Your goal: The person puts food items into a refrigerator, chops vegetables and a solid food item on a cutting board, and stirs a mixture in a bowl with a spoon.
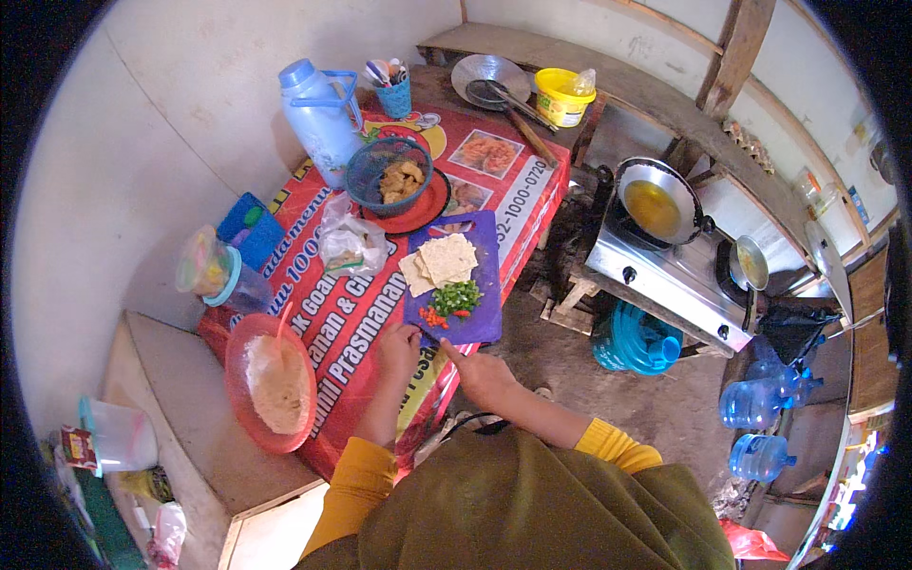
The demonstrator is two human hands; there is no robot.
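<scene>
A purple cutting board (488, 274) lies on the table before me. On it are square beige slices (447, 258), probably tempeh, above chopped green pieces (457, 298) and a small heap of chopped red chili (432, 318). My left hand (401, 349) is at the board's lower left corner, its fingers curled; whether it holds anything cannot be told. Close by on the right, my right hand (474, 369) points its index finger toward the board's lower edge, apparently on a knife that is mostly hidden.
Left of my arms stands a red basin (231, 388) of flour. Behind the board are a plastic bag (349, 242), a basket (363, 189) of browned food and a blue thermos (313, 121). A wok (652, 203) of oil sits on the gas stove (620, 263) at right.
</scene>
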